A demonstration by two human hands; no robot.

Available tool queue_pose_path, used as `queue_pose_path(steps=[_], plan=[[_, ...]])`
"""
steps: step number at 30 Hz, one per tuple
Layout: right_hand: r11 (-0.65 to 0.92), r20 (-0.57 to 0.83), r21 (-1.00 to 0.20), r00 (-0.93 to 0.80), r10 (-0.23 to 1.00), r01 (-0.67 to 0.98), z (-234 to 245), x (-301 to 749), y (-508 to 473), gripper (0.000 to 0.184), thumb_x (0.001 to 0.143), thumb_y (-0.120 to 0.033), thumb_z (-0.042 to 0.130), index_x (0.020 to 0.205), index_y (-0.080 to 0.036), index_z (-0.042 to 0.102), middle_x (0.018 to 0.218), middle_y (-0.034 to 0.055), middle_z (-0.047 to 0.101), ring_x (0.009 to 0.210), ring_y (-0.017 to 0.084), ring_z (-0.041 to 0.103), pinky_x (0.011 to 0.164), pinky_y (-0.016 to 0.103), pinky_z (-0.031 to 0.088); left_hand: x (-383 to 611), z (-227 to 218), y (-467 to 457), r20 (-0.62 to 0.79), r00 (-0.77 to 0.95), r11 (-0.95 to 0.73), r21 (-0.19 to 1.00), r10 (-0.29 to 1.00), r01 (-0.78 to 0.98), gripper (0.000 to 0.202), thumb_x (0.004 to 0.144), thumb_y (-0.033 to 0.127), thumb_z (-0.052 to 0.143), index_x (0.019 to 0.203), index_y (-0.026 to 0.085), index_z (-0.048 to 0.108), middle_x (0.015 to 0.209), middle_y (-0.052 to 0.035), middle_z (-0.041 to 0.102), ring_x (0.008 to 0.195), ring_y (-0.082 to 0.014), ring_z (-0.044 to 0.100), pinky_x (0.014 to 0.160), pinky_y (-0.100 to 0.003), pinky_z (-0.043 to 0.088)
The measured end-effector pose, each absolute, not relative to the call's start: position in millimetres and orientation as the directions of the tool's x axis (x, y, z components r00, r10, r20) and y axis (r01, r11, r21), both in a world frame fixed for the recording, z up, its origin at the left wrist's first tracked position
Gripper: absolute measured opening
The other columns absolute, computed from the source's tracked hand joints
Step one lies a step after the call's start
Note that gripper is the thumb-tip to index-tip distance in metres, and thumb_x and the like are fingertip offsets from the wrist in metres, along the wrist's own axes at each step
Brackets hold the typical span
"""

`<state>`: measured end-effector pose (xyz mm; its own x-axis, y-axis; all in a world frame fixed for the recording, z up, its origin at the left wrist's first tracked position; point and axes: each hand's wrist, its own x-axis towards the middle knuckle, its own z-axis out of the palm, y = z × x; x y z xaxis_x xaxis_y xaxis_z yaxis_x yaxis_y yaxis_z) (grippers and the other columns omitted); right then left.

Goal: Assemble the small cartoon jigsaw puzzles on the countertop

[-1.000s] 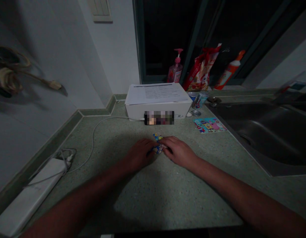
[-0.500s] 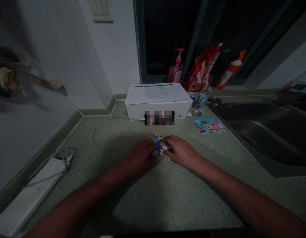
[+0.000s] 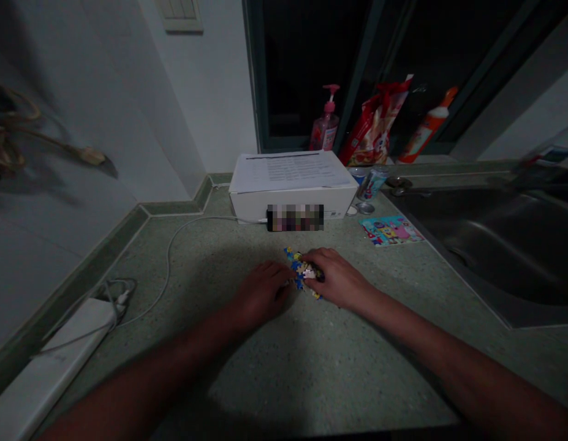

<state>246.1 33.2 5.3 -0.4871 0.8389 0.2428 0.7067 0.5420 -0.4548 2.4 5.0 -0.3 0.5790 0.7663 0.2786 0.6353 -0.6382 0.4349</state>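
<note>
A small cluster of jigsaw puzzle pieces (image 3: 299, 273), blue, yellow and pale pink, lies on the countertop between my hands. My right hand (image 3: 335, 274) is closed over its right side, with the thumb and fingers gripping the pieces and hiding part of them. At the left edge, my left hand (image 3: 266, 288) has its fingers curled toward the thumb in a pinch. A pale bit of a puzzle piece shows by those fingertips, mostly hidden. To the right, apart from both hands, lies a colourful cartoon picture card (image 3: 390, 231).
Behind the pieces, a phone (image 3: 295, 218) leans on a white box (image 3: 288, 197), with a white cable running left to a power strip (image 3: 58, 355). A metal sink (image 3: 495, 245) is at right. Cans (image 3: 373, 184), a pink pump bottle (image 3: 324, 130) and a red bag (image 3: 378, 125) stand near the window.
My left hand has drawn slightly left from the cluster, uncovering more blue pieces. My right hand keeps its hold. The whole view has shifted a little.
</note>
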Motion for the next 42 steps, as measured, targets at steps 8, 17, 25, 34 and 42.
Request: queue_pose_path(steps=[8,17,25,34,42], plan=[[0.520,0.210,-0.484,-0.483,0.850,0.704,5,245,38,0.046,0.084,-0.014,0.080,0.128,-0.025,0.075,0.119,0.0122,0.079,0.117,0.034,0.073,0.104,0.054,0.059,1,-4,4,0.287,0.584,-0.644,0.455,0.759,0.614,0.026,0.102,0.016,0.062,0.126,0.026,0.068,0.124,-0.0092,0.076,0.117,-0.0332,0.070,0.102,-0.058,0.061],[0.498,0.188,-0.489,-0.471,0.862,0.716,8,244,36,0.046,0.083,-0.015,0.080,0.128,-0.024,0.075,0.117,0.0119,0.077,0.115,0.034,0.071,0.105,0.053,0.057,3,-2,4,0.317,0.574,-0.652,0.446,0.755,0.613,0.027,0.099,0.014,0.065,0.122,0.026,0.069,0.121,-0.0093,0.077,0.114,-0.0336,0.071,0.100,-0.057,0.062],[0.534,0.248,-0.510,-0.479,0.842,0.674,7,242,28,0.049,0.084,-0.008,0.074,0.131,-0.022,0.071,0.121,0.0130,0.074,0.117,0.032,0.072,0.105,0.051,0.058,3,-6,4,0.325,0.576,-0.661,0.386,0.750,0.644,0.027,0.099,0.014,0.063,0.123,0.025,0.071,0.123,-0.0072,0.078,0.114,-0.0290,0.071,0.102,-0.050,0.062],[0.566,0.274,-0.535,-0.505,0.818,0.627,8,241,25,0.048,0.086,-0.003,0.067,0.129,-0.022,0.070,0.124,0.0139,0.074,0.118,0.030,0.073,0.106,0.050,0.059,3,-5,3,0.369,0.580,-0.687,0.364,0.726,0.628,0.024,0.100,0.012,0.064,0.120,0.022,0.070,0.121,-0.0079,0.078,0.111,-0.0293,0.072,0.099,-0.049,0.063],[0.546,0.247,-0.551,-0.502,0.829,0.631,11,238,24,0.037,0.093,-0.004,0.063,0.123,-0.023,0.075,0.114,0.0112,0.079,0.108,0.029,0.076,0.097,0.048,0.062,3,-4,3,0.371,0.578,-0.687,0.384,0.727,0.617,0.028,0.099,0.011,0.064,0.123,0.022,0.069,0.121,-0.0086,0.078,0.113,-0.0293,0.072,0.100,-0.049,0.064]])
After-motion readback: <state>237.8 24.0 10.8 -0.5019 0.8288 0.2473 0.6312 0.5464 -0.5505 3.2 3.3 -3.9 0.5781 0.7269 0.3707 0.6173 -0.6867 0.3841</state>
